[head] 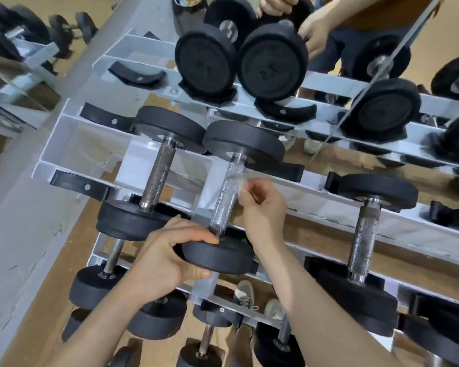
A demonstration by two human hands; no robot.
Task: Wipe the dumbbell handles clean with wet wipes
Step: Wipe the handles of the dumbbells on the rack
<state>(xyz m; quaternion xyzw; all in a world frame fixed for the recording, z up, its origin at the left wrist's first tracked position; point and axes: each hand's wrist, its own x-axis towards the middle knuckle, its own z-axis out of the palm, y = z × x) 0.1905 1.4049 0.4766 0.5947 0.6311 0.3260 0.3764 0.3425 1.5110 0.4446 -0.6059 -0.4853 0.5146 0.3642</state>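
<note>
1. Middle tier of grey rack (64, 144): centre dumbbell (245, 144) laid across both rails, far end at the back rail, near head (220, 256) at the front rail.
2. Left hand (167, 263): fingers (196, 238) curled over the top rim of the near head, thumb under it, gripping.
3. Right hand (263, 207): thumb and fingertips pinching a small crumpled wet wipe (240, 181).
4. Wet wipe at the right side of the knurled handle (227, 192), on the half nearer the far end; blurred, so touching or just beside cannot be told.
5. Same tier: left neighbour dumbbell (157, 176) just beside, right neighbour dumbbell (363, 242) well apart; neither touched.
6. More dumbbells on the lower tier (210, 292), at the rack's front edge.
7. Mirror (421, 27) behind the rack's back edge, reflecting dumbbells and hands.
</note>
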